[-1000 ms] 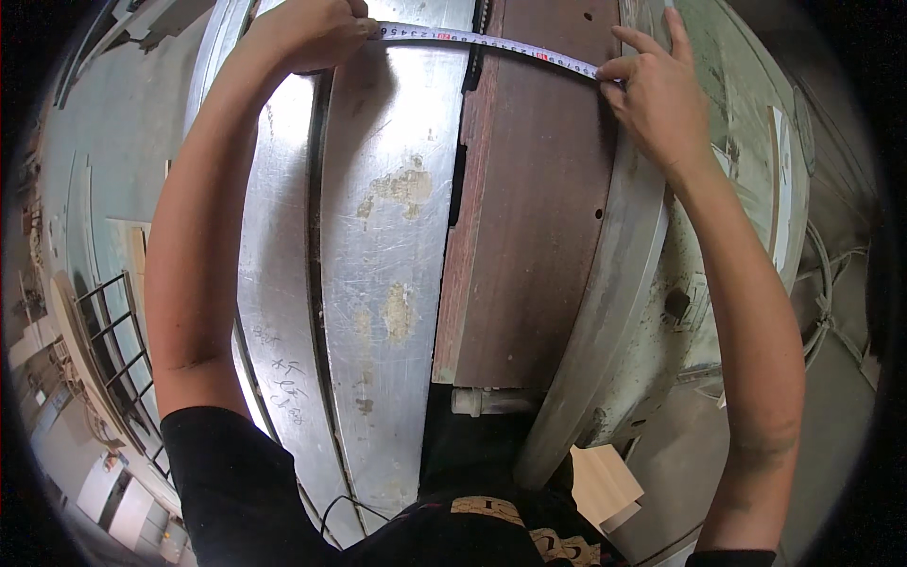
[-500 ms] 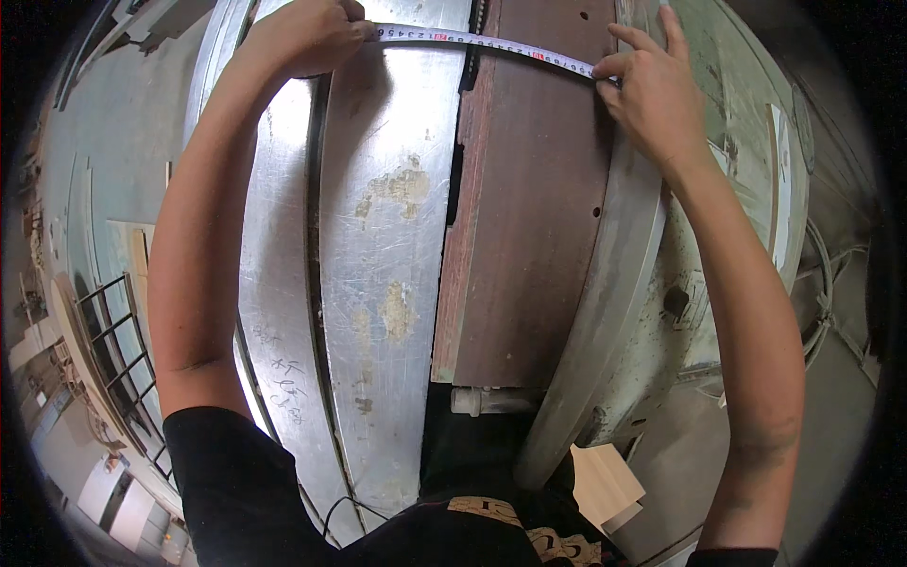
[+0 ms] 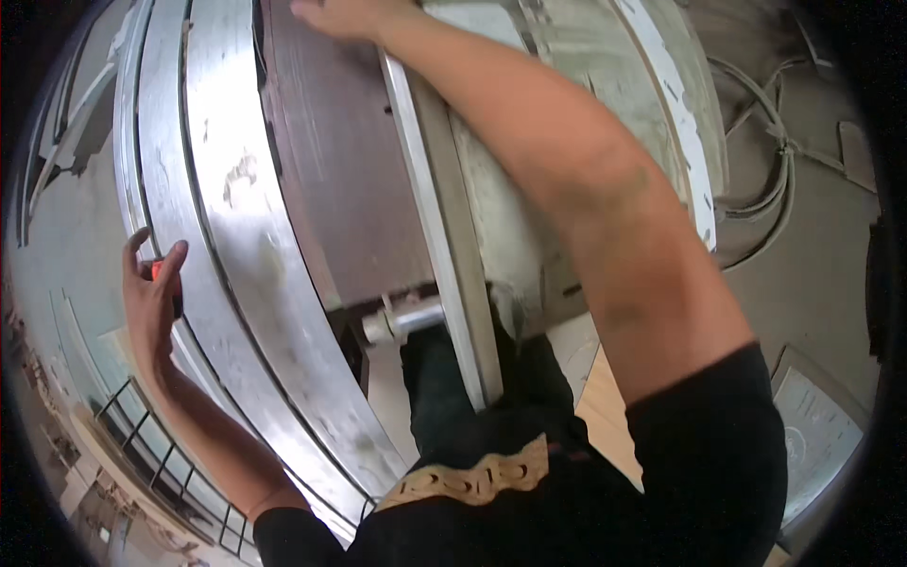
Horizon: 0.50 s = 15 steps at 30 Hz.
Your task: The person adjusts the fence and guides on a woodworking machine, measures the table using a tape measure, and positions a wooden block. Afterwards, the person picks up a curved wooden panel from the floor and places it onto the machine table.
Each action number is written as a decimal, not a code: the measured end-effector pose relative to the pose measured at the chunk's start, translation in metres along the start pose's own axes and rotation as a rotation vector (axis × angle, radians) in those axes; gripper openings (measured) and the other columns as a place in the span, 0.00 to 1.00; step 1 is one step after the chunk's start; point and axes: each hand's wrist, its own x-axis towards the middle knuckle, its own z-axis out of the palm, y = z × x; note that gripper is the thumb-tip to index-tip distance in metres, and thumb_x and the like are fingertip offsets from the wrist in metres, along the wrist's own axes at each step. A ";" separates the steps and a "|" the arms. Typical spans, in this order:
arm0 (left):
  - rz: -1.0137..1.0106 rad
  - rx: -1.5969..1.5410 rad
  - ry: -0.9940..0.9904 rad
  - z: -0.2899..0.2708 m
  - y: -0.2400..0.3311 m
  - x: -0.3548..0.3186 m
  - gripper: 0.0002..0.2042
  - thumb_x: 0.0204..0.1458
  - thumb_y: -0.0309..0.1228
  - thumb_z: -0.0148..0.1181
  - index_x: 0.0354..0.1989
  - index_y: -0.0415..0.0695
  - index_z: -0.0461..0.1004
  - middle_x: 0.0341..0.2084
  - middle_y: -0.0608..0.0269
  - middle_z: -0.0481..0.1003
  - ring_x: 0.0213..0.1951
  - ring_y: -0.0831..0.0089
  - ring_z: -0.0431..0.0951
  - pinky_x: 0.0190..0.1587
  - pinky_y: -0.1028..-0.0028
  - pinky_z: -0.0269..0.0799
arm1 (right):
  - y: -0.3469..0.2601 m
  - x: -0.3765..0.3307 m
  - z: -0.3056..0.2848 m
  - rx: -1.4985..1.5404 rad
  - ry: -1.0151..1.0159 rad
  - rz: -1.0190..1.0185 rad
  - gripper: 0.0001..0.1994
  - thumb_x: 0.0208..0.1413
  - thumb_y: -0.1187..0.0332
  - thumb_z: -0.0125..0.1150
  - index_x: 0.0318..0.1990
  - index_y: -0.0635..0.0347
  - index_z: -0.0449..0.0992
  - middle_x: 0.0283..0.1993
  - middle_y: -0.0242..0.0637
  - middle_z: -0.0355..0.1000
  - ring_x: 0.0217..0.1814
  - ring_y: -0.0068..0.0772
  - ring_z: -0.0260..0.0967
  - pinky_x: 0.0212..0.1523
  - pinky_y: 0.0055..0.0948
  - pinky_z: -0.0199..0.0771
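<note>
My left hand (image 3: 151, 307) is curled around a small tape measure (image 3: 177, 300) with an orange-red and black case, above the left edge of the silver metal table (image 3: 269, 274). None of its blade shows. At the top edge of the view, my right hand (image 3: 350, 17) lies over the brown board (image 3: 345, 180) and the far part of the long metal bar (image 3: 435, 213). Some of its fingers are cut off by the frame; those that show are stretched out, with nothing visible in them.
Under the near end of the brown board, a round metal rod (image 3: 416, 318) sticks out. A worn pale green machine surface (image 3: 515, 198) lies right of the bar. Cables (image 3: 779, 175) coil on the floor at the right, and a black metal grid (image 3: 151, 454) stands at the lower left.
The stretched tape blade is gone from across the table and board. My left hand has come down and left with the tape measure; my right hand has moved left and farther away. My view has shifted right.
</note>
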 end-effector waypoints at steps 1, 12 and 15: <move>0.046 -0.026 -0.010 0.007 0.013 -0.026 0.32 0.51 0.44 0.74 0.62 0.44 0.70 0.29 0.66 0.71 0.24 0.82 0.67 0.25 0.80 0.59 | 0.034 0.009 0.011 0.366 0.138 -0.162 0.28 0.60 0.44 0.56 0.58 0.56 0.76 0.68 0.51 0.64 0.76 0.57 0.51 0.73 0.59 0.49; 0.369 -0.933 -0.011 0.214 0.159 -0.182 0.16 0.60 0.37 0.60 0.49 0.37 0.74 0.31 0.58 0.75 0.30 0.71 0.76 0.32 0.72 0.73 | 0.143 -0.327 -0.115 1.367 0.253 -0.273 0.05 0.56 0.72 0.64 0.36 0.63 0.76 0.33 0.38 0.75 0.32 0.37 0.72 0.34 0.31 0.70; 0.390 -1.026 0.020 0.277 0.229 -0.193 0.16 0.60 0.38 0.60 0.49 0.41 0.68 0.23 0.65 0.71 0.20 0.77 0.69 0.23 0.76 0.63 | 0.215 -0.487 -0.113 1.345 -0.168 -0.350 0.11 0.57 0.71 0.64 0.23 0.61 0.75 0.22 0.38 0.71 0.23 0.39 0.71 0.27 0.33 0.70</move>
